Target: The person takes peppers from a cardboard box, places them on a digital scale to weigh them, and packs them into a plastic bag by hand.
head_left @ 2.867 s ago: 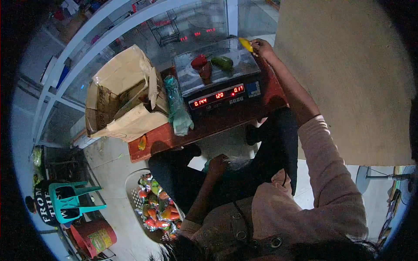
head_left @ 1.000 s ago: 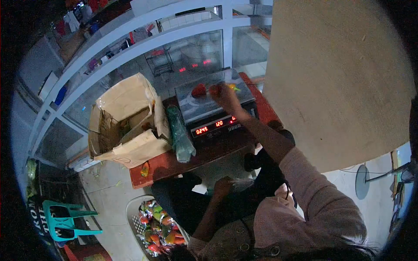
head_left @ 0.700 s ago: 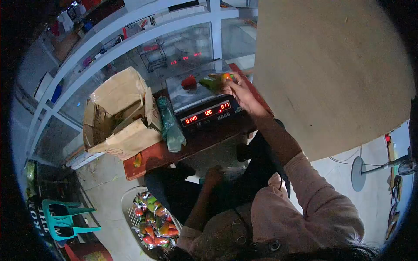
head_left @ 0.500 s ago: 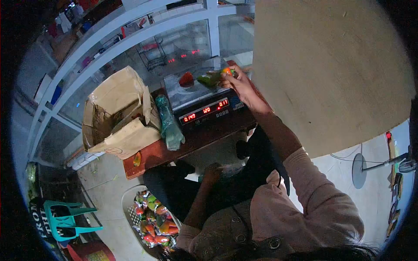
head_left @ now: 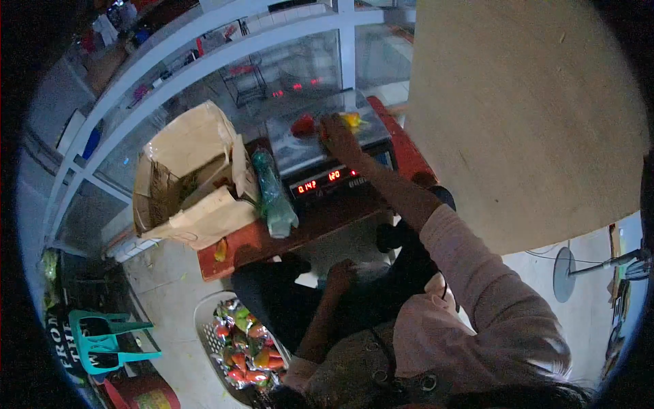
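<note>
A digital scale point(head_left: 340, 178) with red digits stands on a red bench. On its clear tray, a red pepper point(head_left: 302, 126) lies at the left and a yellow-orange pepper point(head_left: 351, 120) at the right. Between them is my right hand point(head_left: 335, 134), its fingers bent down and closed over something; the green pepper seen there earlier is hidden. In my lap, my left hand point(head_left: 343, 274) is closed beside clear plastic point(head_left: 371, 273); what it grips is too dim to make out.
Left of the scale are a green plastic roll point(head_left: 274, 194) and an open cardboard box point(head_left: 197, 218). A small pepper point(head_left: 221, 250) lies on the bench corner point(head_left: 212, 266). Below is a basket point(head_left: 204, 315) of wrapped peppers. A large board point(head_left: 524, 129) stands at the right.
My right hand has moved left from the orange pepper at the tray's right side to the middle of the tray, covering the green one. My left hand stays in my lap.
</note>
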Available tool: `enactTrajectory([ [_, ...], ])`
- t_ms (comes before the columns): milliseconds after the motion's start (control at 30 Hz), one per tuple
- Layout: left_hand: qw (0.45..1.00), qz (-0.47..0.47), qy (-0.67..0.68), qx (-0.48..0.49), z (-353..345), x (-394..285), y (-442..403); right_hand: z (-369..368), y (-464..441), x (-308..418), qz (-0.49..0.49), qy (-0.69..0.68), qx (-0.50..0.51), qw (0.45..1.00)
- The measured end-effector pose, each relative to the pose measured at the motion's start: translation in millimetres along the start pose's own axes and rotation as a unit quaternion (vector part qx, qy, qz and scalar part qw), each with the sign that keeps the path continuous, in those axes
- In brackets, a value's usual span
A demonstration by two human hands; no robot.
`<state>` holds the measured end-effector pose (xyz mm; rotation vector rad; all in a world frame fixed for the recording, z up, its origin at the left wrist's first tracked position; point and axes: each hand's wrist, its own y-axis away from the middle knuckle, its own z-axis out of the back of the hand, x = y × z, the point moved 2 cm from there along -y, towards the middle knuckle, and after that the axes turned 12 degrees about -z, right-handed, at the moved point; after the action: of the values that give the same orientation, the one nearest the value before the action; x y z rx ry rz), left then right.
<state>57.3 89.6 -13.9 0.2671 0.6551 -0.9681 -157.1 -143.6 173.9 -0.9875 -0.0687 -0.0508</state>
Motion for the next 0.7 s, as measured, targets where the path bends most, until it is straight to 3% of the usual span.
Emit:
enactTrajectory([
  [67, 0.999, 0.035, 0.024, 0.006, 9, -7, -6, -47, 5, -5, 0.045, 0.171, 0.154, 0.972],
  [133, 0.994, 0.087, 0.057, 0.031, 19, -17, -10, -26, -2, 1, 0.059, 0.134, 0.208, 0.967],
  [167, 0.995, 0.078, 0.062, 0.032, 16, -15, -11, -39, 11, -4, 0.081, 0.087, 0.111, 0.987],
  [267, 0.994, 0.063, 0.088, 0.019, 12, -13, -16, -3, -11, 11, 0.003, 0.022, 0.241, 0.970],
  [333, 0.990, 0.075, 0.119, -0.017, 23, -28, -16, -11, -25, 13, 0.089, 0.027, 0.243, 0.966],
  [400, 0.975, 0.068, 0.212, -0.024, -23, 9, -9, -20, -41, 19, 0.098, 0.021, 0.247, 0.964],
  [467, 0.980, 0.031, 0.197, -0.020, -10, 4, -14, -23, -59, 28, 0.038, 0.016, 0.275, 0.960],
  [567, 0.998, -0.050, 0.043, -0.010, 14, -11, -12, -28, -74, 36, -0.023, 0.042, 0.392, 0.919],
  [633, 0.997, -0.082, -0.014, -0.007, 2, -4, -9, -56, -76, 30, -0.032, 0.029, 0.397, 0.917],
  [667, 1.000, -0.030, 0.008, 0.000, -2, -4, -1, -69, -73, 23, -0.036, 0.024, 0.402, 0.915],
  [700, 0.999, 0.020, 0.029, 0.003, 15, -13, -4, -69, -81, 19, 0.012, 0.001, 0.262, 0.965],
])
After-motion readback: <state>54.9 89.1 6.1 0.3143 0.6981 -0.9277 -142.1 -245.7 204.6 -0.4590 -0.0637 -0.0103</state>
